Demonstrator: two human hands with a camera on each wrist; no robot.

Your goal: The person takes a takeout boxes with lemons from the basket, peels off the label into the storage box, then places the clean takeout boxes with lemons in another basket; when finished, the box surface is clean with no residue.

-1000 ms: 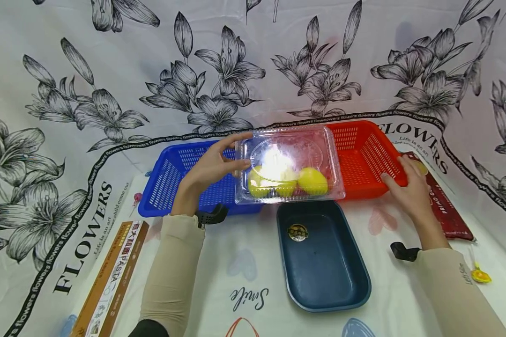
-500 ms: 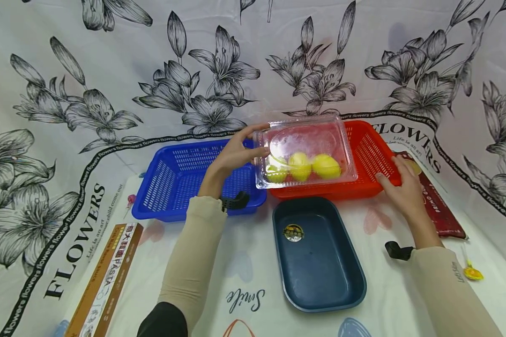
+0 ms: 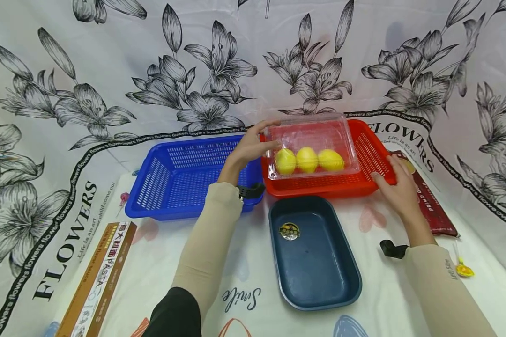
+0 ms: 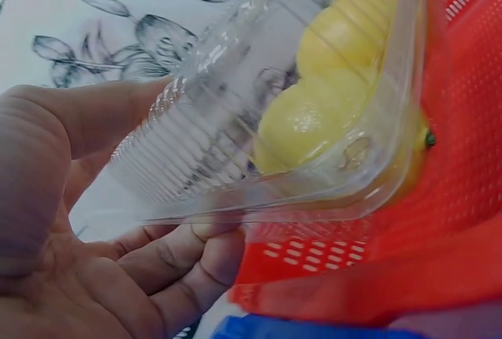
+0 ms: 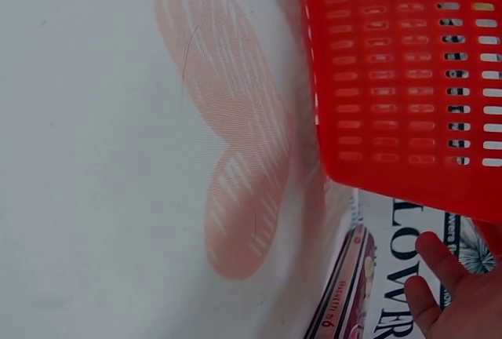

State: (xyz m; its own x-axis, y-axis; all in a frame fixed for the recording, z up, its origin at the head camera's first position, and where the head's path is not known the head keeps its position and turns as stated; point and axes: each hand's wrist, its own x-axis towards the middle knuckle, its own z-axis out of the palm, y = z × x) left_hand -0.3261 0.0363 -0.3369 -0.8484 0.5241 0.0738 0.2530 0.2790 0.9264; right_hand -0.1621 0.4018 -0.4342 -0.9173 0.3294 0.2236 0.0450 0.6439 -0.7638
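Note:
My left hand (image 3: 253, 144) grips the left end of a clear plastic clamshell box (image 3: 309, 131), thumb on one side and fingers curled under the other in the left wrist view. Inside, 3 yellow lemons (image 4: 310, 115) are lined up along one long side. Tilted, the box overlaps the red basket (image 3: 373, 154) in the head view. At the right front corner of that basket is my right hand (image 3: 400, 189), its thumb and fingers spread around the corner. Two of its fingers (image 5: 439, 256) stretch out just beyond the basket's end in the right wrist view.
A blue basket (image 3: 160, 213) stands left of the red one. In front lies a dark blue tray (image 3: 316, 262) with a gold sticker. A pasta box (image 3: 97, 281) lies at the left, and a dark red spaghetti packet (image 3: 434, 206) at the right. Patterned cloth rises behind.
My left hand has carried the box of lemons right and slightly back, from partly over the blue basket to over the red one. My right hand has stayed at the red basket's corner.

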